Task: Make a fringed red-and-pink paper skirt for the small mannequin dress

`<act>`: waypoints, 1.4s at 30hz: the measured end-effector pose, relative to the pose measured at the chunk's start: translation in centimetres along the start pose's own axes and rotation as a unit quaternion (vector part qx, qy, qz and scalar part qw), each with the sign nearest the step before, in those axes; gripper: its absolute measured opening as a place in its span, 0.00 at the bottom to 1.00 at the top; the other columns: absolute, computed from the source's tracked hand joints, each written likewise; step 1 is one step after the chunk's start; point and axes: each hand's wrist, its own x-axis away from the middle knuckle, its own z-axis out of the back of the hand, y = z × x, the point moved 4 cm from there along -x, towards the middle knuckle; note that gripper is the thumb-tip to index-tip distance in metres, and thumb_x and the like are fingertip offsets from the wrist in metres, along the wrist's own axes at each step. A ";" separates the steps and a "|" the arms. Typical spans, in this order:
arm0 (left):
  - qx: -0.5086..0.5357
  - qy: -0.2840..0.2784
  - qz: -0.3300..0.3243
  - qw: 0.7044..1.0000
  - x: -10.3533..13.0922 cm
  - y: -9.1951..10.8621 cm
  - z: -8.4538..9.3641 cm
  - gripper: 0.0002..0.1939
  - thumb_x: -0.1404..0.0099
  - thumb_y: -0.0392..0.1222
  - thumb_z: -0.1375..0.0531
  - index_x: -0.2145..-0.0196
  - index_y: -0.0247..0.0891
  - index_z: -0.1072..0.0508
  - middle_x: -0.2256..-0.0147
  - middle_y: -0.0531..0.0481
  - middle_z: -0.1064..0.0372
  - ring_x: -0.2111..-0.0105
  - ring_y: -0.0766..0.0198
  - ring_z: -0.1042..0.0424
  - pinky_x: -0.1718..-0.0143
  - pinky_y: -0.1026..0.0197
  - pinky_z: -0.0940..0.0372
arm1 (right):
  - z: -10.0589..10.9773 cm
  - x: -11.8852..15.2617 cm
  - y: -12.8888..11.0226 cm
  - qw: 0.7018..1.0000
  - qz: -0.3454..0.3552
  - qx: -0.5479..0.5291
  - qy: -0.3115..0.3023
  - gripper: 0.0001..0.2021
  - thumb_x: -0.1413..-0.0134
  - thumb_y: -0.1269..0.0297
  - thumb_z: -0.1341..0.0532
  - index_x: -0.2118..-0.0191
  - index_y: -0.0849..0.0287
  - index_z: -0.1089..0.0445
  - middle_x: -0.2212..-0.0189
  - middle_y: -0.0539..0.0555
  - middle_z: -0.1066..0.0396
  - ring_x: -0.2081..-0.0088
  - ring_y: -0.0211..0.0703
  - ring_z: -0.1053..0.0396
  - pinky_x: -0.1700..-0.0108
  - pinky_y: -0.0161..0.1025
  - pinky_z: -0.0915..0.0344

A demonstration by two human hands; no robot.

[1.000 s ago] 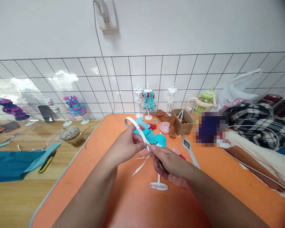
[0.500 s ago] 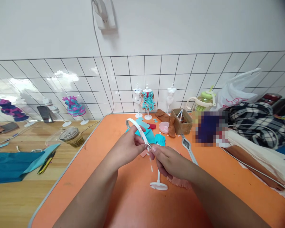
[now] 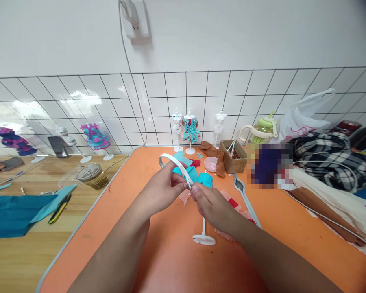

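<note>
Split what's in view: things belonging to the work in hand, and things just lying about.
In the work:
white strip, held in the left hand
right hand, at the strip's near end
perhaps the small dress form in turquoise, beyond the right hand

Apparently just lying about:
phone
lidded jar
yellow cutter
pink bowl
plaid cloth

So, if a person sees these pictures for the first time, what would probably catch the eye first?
Probably the bright orange table in the middle, where the left hand holds a curved white strip and the right hand is closed at its near end. Next, perhaps the small mannequin in turquoise ruffles, by the tiled wall.
</note>
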 end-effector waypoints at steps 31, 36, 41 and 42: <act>-0.007 0.010 -0.011 1.000 0.1 0.5 -0.7 0.21 0.40 0.38 0.40 0.50 0.44 0.38 0.74 0.55 0.29 0.71 0.61 0.26 0.69 0.60 0.33 | -1.9 -0.4 1.8 0.992 0.032 -0.057 0.112 0.20 0.31 0.52 0.59 0.69 0.56 0.40 0.81 0.46 0.45 0.79 0.36 0.48 0.76 0.35 0.54; 0.018 -0.004 -0.014 1.000 0.0 0.2 -0.5 0.21 0.40 0.38 0.40 0.49 0.43 0.39 0.73 0.54 0.28 0.70 0.60 0.25 0.67 0.59 0.33 | -1.6 -0.5 1.4 0.994 0.029 -0.039 0.095 0.20 0.32 0.52 0.59 0.70 0.56 0.41 0.79 0.47 0.44 0.78 0.36 0.48 0.76 0.35 0.54; 0.049 -0.017 -0.026 0.998 -0.2 0.1 0.5 0.20 0.39 0.38 0.39 0.50 0.41 0.38 0.72 0.52 0.26 0.69 0.62 0.26 0.68 0.62 0.35 | 0.9 0.2 1.2 0.986 -0.040 -0.140 -0.083 0.21 0.35 0.45 0.56 0.68 0.56 0.40 0.82 0.44 0.46 0.81 0.34 0.50 0.78 0.33 0.51; 0.048 -0.019 -0.026 0.998 -0.2 0.1 0.6 0.20 0.39 0.38 0.39 0.50 0.41 0.37 0.73 0.52 0.26 0.69 0.63 0.26 0.69 0.63 0.36 | 1.6 0.6 1.1 0.978 -0.050 -0.150 -0.136 0.22 0.35 0.44 0.54 0.69 0.56 0.39 0.83 0.44 0.46 0.81 0.34 0.48 0.77 0.33 0.49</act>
